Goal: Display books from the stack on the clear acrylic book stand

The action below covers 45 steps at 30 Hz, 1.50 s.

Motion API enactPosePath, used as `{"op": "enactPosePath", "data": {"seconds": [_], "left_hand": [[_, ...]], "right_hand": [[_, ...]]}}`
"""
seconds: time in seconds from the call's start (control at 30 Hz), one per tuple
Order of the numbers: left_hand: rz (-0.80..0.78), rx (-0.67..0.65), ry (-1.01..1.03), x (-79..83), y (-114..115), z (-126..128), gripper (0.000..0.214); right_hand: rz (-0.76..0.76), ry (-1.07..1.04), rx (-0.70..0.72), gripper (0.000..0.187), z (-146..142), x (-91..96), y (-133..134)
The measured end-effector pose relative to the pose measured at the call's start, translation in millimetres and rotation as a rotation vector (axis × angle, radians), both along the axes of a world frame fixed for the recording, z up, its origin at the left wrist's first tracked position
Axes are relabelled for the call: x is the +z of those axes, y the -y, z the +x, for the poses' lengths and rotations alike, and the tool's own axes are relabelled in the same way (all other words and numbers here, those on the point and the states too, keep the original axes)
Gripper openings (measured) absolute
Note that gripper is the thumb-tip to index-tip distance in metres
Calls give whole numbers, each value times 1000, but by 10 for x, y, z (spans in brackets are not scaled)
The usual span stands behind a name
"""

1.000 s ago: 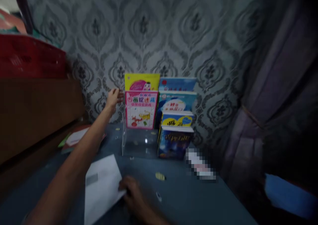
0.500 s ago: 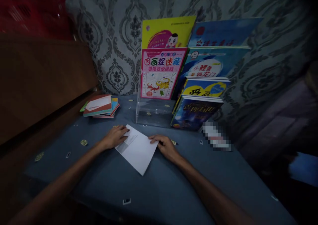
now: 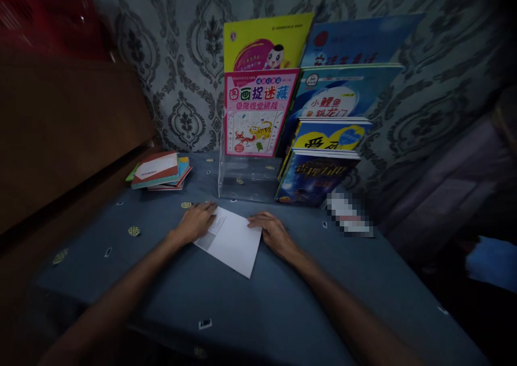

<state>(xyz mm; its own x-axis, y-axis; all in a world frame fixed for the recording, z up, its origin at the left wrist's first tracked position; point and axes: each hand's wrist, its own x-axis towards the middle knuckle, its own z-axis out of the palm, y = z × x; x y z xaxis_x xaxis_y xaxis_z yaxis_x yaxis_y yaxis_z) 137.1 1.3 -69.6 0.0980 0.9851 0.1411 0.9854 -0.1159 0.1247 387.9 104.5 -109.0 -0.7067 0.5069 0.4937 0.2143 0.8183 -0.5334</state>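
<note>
A thin white book point(image 3: 236, 242) lies on the cloth-covered table, turned at an angle, with small print and a grey block along its left side. My left hand point(image 3: 197, 222) grips its upper left edge, fingertips resting on the page side and the thumb partly hidden. At the upper right corner my right hand point(image 3: 277, 234) holds the book, fingers bent over the edge. Behind it stands a clear acrylic rack point(image 3: 246, 189) with picture books; a pink book point(image 3: 260, 112) sits in its left column, below a yellow book point(image 3: 262, 42).
A small stack of books point(image 3: 159, 171) lies at the back left, beside a brown wooden panel point(image 3: 72, 129). Blue-covered books point(image 3: 317, 177) fill the rack's right column. A blurred-out white item point(image 3: 349, 215) lies right of the rack. Patterned wallpaper point(image 3: 186, 118) is behind.
The white book has turned a little counterclockwise and shifted right, its near corner swinging right. Both hands have moved along with it, still on its edges. The view has tilted slightly.
</note>
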Motion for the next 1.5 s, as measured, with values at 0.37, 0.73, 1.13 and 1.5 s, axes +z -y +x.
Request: {"op": "enactPosePath", "data": {"seconds": [0.37,0.73,1.13,1.5], "left_hand": [[103,3,11,-108,-22,-189,38],[108,18,-96,-37,75,-64,33],[88,-298,-61,-25,530,411,35],[-10,-266,-94,-122,658,89,58]], "right_hand": [[140,215,2,40,-58,189,287],[102,273,-80,33,13,185,419],[103,277,-107,35,148,159,473],[112,301,76,62,239,124,810]]}}
